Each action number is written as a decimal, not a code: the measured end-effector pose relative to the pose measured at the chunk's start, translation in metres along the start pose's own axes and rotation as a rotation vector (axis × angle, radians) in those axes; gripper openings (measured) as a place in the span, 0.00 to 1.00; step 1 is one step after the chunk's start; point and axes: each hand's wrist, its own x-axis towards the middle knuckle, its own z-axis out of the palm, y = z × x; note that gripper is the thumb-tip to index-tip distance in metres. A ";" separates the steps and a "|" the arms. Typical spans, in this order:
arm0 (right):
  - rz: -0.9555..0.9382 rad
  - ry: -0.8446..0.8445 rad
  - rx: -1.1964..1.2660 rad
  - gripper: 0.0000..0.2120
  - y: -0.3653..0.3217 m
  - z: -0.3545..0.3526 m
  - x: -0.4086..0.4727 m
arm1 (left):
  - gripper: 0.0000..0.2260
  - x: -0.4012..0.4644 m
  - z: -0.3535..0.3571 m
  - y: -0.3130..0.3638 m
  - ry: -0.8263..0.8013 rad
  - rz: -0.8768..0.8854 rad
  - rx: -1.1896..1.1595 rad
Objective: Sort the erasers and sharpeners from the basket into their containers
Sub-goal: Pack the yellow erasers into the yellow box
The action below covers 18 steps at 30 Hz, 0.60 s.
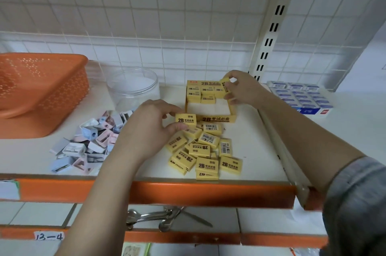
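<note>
A: Erasers first. How do they handle?

B: Small yellow sleeved blocks, look light and stiff, paper wrap probably a bit slick. Best pinched across the short sides. Loose eraser pile (205, 151) sits centre frame on the shelf (261, 141), just below the yellow eraser box (211, 119).

A: Box state?

B: Back rows filled, front part bare.

A: Left hand?

B: Left hand (146, 128) centre frame, wrist angled in from below, thumb and fingers (177, 112) pinching one eraser (186, 119) by its edges, label up, at the box's front-left corner.

A: Right?

B: Right hand (240, 88) reaches over the box's back-right corner, fingers curled round another eraser (225, 84), held on edge.

A: Sharpeners?

B: Pastel sharpener heap (87, 141) left of centre, untouched; hard plastic, light. Clear jar (133, 88) behind it, orange basket (41, 88) upper left.
</note>
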 end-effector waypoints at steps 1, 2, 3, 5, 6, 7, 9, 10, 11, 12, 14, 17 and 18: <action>-0.014 -0.017 -0.089 0.03 0.001 -0.002 0.007 | 0.13 0.001 -0.001 -0.002 0.003 -0.003 0.000; -0.031 -0.036 -0.194 0.05 0.002 -0.005 0.012 | 0.12 0.001 -0.001 -0.003 0.006 -0.007 -0.004; -0.044 -0.057 -0.296 0.07 0.002 -0.008 0.017 | 0.12 0.002 -0.002 -0.004 0.009 -0.014 -0.011; -0.065 -0.103 -0.465 0.09 0.001 -0.012 0.023 | 0.11 0.004 -0.002 -0.006 0.010 -0.025 -0.013; -0.079 -0.118 -0.519 0.08 0.000 -0.012 0.026 | 0.11 0.006 -0.002 -0.007 0.011 -0.027 -0.009; -0.092 -0.124 -0.554 0.07 0.000 -0.012 0.029 | 0.11 0.007 -0.002 -0.007 0.012 -0.028 -0.007; -0.117 -0.128 -0.612 0.06 0.000 -0.008 0.034 | 0.11 0.010 -0.001 -0.008 0.016 -0.030 -0.006; -0.126 -0.130 -0.631 0.07 0.001 -0.005 0.035 | 0.11 0.011 -0.001 -0.009 0.018 -0.031 -0.003; -0.130 -0.133 -0.638 0.07 0.001 -0.003 0.036 | 0.11 0.013 -0.001 -0.009 0.020 -0.031 0.001; -0.127 -0.139 -0.637 0.07 0.003 -0.001 0.036 | 0.11 0.015 0.000 -0.009 0.023 -0.028 0.005; -0.124 -0.132 -0.634 0.08 0.006 0.002 0.037 | 0.12 0.018 0.000 -0.009 0.024 -0.026 0.010; -0.167 -0.082 -0.657 0.06 0.008 0.002 0.035 | 0.12 0.021 0.002 -0.010 0.013 -0.030 0.017; -0.188 -0.078 -0.663 0.05 0.009 0.001 0.034 | 0.12 0.022 0.003 -0.011 0.009 -0.031 0.015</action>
